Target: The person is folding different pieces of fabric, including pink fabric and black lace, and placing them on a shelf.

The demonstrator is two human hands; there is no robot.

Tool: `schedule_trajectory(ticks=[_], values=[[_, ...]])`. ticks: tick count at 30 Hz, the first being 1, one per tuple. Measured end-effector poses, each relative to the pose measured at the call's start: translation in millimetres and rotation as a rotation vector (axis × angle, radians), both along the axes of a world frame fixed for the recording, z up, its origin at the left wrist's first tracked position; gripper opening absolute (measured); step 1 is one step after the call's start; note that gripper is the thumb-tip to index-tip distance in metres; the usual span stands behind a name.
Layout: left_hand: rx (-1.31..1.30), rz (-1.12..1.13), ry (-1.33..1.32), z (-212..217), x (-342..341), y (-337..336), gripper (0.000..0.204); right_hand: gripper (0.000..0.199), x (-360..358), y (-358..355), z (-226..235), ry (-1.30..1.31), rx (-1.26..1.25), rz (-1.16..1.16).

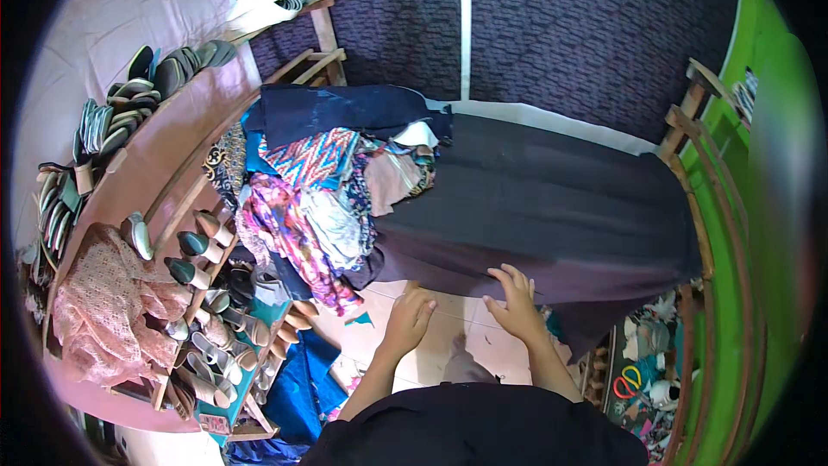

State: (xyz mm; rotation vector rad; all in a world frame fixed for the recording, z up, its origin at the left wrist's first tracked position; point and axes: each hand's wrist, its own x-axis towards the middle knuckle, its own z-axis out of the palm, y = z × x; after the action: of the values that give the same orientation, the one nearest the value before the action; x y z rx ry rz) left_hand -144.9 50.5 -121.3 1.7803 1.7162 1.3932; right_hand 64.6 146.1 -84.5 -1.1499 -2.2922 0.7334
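Note:
My left hand (410, 321) is raised in front of me below the near edge of a dark table cloth. Its fingers are loosely bent, with the thumb apart, and nothing shows in it. My right hand (516, 304) is at the cloth's near edge, fingers stretched and thumb spread, holding nothing I can see; whether it touches the cloth I cannot tell. The black cloth (552, 198) covers the long table and hangs down at the front right. A heap of mixed patterned fabrics (315, 229) lies on the table's left part, with a folded dark navy cloth (336, 110) at its back.
To the left, wooden racks carry several shoes (220, 354) and a pink lace cloth (116, 311). Shoe soles (172, 69) line an upper shelf. Blue fabric (302, 384) lies low at the left. At the right, orange-handled scissors (628, 382) rest among scraps near a wooden frame (686, 125).

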Motion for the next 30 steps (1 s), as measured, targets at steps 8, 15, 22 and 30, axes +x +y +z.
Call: schedule_trajectory(ticks=[8, 15, 22, 30], values=[[0.283, 0.554, 0.368, 57.2, -116.1, 55.5, 0.039, 0.046, -65.1, 73.1, -19.5, 0.301, 0.260, -0.075], [0.295, 1.053, -0.115, 82.8, -273.1, 124.2, 0.069, 0.042, -124.0, 143.6, -10.2, 0.445, 0.189, 0.033], [0.199, 1.276, -0.002, 125.9, -304.2, 171.0, 0.053, 0.035, -156.8, 193.0, -17.8, 0.476, 0.071, 0.107], [0.410, 1.042, 0.084, 182.1, -232.3, 193.8, 0.025, 0.037, -160.2, 201.6, -15.7, 0.474, 0.027, 0.086]])
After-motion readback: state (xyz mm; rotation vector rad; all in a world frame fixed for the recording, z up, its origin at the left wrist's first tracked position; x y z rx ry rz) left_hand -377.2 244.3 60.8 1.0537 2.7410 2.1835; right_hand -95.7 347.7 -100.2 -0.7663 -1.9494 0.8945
